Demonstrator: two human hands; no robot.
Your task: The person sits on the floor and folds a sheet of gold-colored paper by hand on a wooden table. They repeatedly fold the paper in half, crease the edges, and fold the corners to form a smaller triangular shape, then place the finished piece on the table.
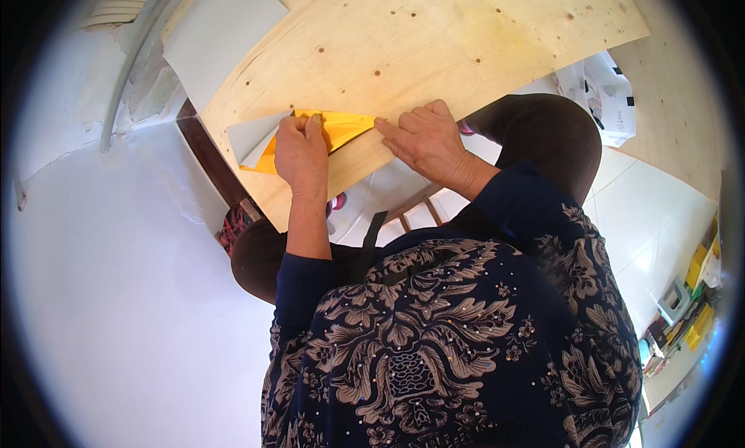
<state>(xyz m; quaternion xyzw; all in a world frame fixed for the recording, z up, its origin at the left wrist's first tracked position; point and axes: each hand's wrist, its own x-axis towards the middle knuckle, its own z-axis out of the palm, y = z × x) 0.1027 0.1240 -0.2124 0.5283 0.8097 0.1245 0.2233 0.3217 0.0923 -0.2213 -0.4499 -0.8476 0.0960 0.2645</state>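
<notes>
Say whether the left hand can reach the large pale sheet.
Probably yes: the left hand is on the yellow paper, but bare board leaves the way to the large pale sheet free.

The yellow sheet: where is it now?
The yellow sheet lies left of centre in the head view, on the wooden board, touched by the left hand and right hand.

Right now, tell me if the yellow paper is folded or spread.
Folded: the yellow paper tapers to a point at the right hand; a pale flap shows beside the left hand.
</notes>
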